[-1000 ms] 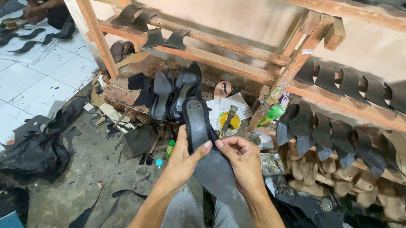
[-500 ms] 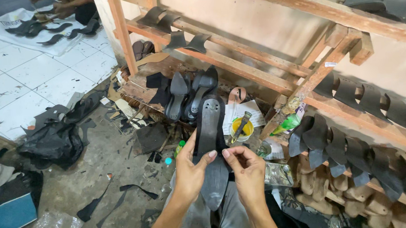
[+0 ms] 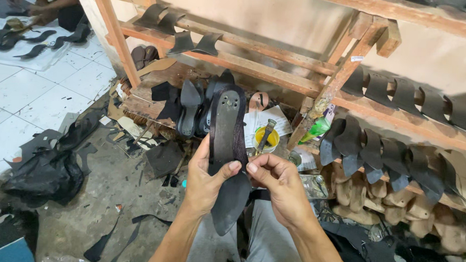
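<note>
Gripping the black shoe sole (image 3: 227, 146) between them, the left hand (image 3: 205, 179) supports its underside while the right hand (image 3: 277, 181) pinches its edge, so the flat face is turned up for viewing; a yellow glue pot (image 3: 266, 140) stands just beyond the right hand.

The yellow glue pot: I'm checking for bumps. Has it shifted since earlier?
No. The yellow glue pot still sits by the wooden rack post; only the camera moved.
</note>
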A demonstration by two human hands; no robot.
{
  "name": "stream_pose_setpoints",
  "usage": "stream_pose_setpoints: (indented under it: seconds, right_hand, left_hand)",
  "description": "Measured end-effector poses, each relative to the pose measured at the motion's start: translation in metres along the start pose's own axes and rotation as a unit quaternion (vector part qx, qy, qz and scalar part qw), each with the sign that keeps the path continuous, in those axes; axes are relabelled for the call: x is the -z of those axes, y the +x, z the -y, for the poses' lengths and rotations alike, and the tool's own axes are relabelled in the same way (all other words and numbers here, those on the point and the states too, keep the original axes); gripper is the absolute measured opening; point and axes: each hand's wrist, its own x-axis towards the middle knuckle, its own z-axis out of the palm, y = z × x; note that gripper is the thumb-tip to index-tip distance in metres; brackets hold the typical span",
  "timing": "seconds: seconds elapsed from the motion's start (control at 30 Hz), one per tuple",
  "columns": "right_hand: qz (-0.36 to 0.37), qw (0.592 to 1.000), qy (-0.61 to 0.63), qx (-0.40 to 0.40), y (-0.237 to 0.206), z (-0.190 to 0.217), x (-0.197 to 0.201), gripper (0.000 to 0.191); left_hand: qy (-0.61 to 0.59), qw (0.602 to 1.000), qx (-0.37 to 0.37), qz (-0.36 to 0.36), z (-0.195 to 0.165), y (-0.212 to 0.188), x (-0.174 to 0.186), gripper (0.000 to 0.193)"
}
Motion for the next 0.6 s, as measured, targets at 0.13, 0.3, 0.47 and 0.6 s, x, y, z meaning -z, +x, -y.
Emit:
stream_pose_setpoints:
  seconds: [0.13, 0.3, 0.47, 0.6]
  right_hand:
    - [0.015, 0.998, 0.028, -0.051, 0.000, 0.001, 0.007, 0.012]
    - [0.015, 0.988, 0.095, -0.121, 0.001, -0.005, 0.021, 0.009]
    - [0.128, 0.954, 0.221, -0.160, 0.001, -0.009, 0.027, 0.030]
    - [0.174, 0.938, 0.232, -0.191, 0.000, -0.006, 0.022, 0.077]
  left_hand:
    - [-0.014, 0.999, 0.012, 0.039, 0.005, 0.000, 0.002, 0.065]
    - [-0.028, 0.997, 0.036, 0.070, 0.013, 0.002, 0.004, 0.061]
    - [-0.017, 0.993, 0.022, 0.113, 0.030, -0.003, 0.008, 0.070]
    - [0.061, 0.982, -0.033, 0.175, 0.047, -0.007, 0.003, 0.074]
